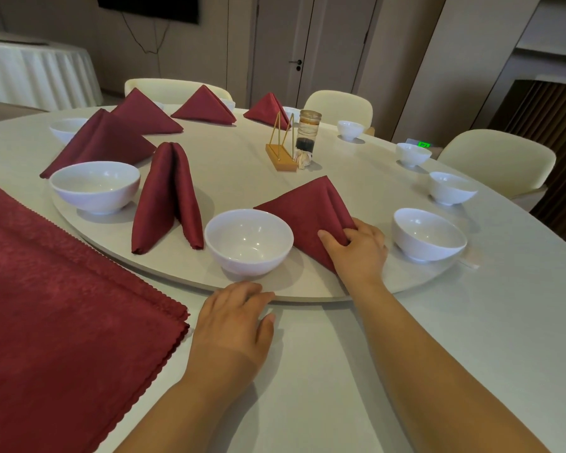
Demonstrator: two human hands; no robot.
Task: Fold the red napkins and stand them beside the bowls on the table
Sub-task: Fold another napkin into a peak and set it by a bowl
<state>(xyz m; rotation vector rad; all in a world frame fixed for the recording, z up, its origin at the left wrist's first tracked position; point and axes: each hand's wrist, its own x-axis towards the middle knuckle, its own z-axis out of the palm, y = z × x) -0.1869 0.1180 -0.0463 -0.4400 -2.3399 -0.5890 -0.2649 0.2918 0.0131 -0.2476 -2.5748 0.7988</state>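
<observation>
Fingers [361, 229] of the right hand [360, 253] pinch the folded red napkin [307, 210], just right of the near bowl [249, 240] on the turntable [307, 295]; left hand [232, 322] rests on the desk [324, 371], fingers relaxed.

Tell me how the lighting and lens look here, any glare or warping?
Head view: soft, dim indoor light; small glare spots in the nearest bowl; wide-angle lens slants the door; napkin in the right hand is sharp.

A gold wire stand [281, 148] on a wooden base has a glass jar [307, 132] just beside it. Cream chairs [497, 161] ring the far side. Behind them are a closed door [334, 44] and a dark wall screen [147, 6].
</observation>
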